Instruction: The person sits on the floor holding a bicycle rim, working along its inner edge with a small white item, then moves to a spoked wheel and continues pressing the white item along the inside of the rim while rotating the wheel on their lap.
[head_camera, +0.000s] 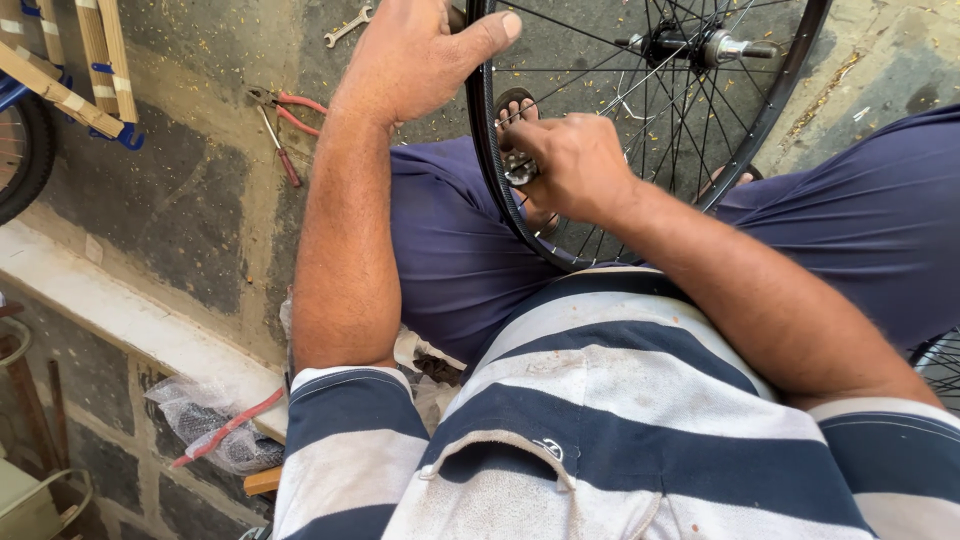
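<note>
A black bicycle wheel (770, 120) with thin spokes and a silver hub (700, 45) stands upright between my knees. My left hand (415, 55) grips the rim at its upper left, thumb pressed over the edge. My right hand (565, 160) is closed around a small round metal tool (520, 170) set against the inner side of the rim, among the spokes. My feet in sandals show through the spokes.
Red-handled pliers (290, 105) and a screwdriver (278, 150) lie on the concrete floor at the left, a small spanner (348, 25) further off. A wooden frame (75, 60) and another tyre (25, 150) sit at the far left. A plastic bag (205, 425) lies below a white ledge.
</note>
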